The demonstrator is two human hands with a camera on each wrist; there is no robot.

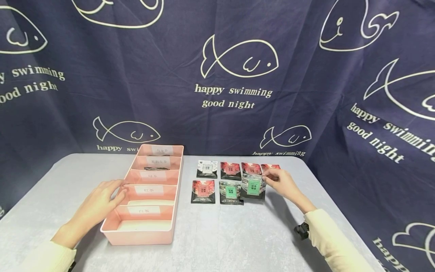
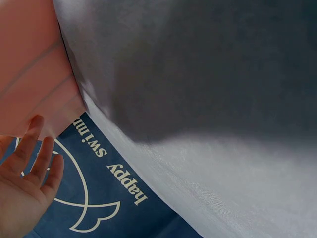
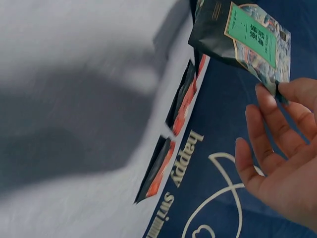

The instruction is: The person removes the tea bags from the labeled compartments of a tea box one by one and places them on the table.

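My right hand (image 1: 280,182) pinches the upper right corner of a tea sachet (image 1: 253,187) with a green label, between thumb and forefinger. In the right wrist view the sachet (image 3: 247,42) hangs tilted above the table, other fingers spread below the corner. A second green-labelled sachet (image 1: 230,192) lies just left of it, partly overlapped in the head view. My left hand (image 1: 102,200) rests at the left side of a long pink divided box (image 1: 142,237), fingertips at its rim. Seen from the left wrist, its fingers (image 2: 42,163) are loosely extended against the box wall.
Red-labelled sachets (image 1: 231,170) and a white one (image 1: 207,169) lie in two rows right of the box. Paper labels (image 1: 144,210) mark the compartments; a dark sachet edge (image 1: 156,168) shows in one toward the back. A navy fish-print curtain (image 1: 176,94) hangs behind the grey table (image 1: 217,241).
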